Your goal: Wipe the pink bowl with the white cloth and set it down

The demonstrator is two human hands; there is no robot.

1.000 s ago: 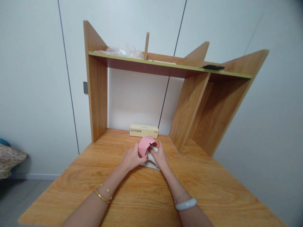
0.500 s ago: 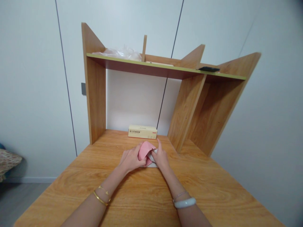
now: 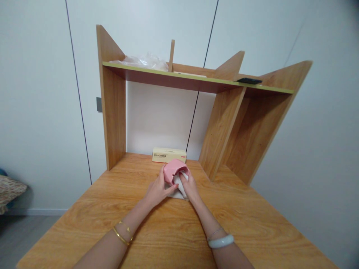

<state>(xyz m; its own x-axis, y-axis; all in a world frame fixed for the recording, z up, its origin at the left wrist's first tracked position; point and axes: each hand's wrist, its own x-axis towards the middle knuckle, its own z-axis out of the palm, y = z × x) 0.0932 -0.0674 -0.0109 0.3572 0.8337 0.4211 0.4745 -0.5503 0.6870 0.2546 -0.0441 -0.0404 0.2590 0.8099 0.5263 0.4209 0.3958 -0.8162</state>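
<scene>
A pink cup (image 3: 171, 170) is tilted just above the wooden desk (image 3: 174, 228), its mouth turned toward my right hand. My left hand (image 3: 157, 190) wraps round the cup's left side and holds it. My right hand (image 3: 188, 186) grips a white cloth (image 3: 177, 187) and presses it into the cup's opening; the rest of the cloth lies bunched on the desk beneath both hands. The inside of the cup is hidden by the cloth and fingers.
A long cream box (image 3: 168, 155) lies at the back of the desk, just behind the cup. A wooden hutch shelf (image 3: 179, 76) spans above, with crumpled clear plastic (image 3: 143, 61) on its left and a flat black object (image 3: 249, 80) on its right. An upright divider (image 3: 224, 123) stands right of the hands.
The cup dropped low toward the desk half a second ago, then rose and tilted up again. My right hand has kept the cloth at the cup's mouth throughout.
</scene>
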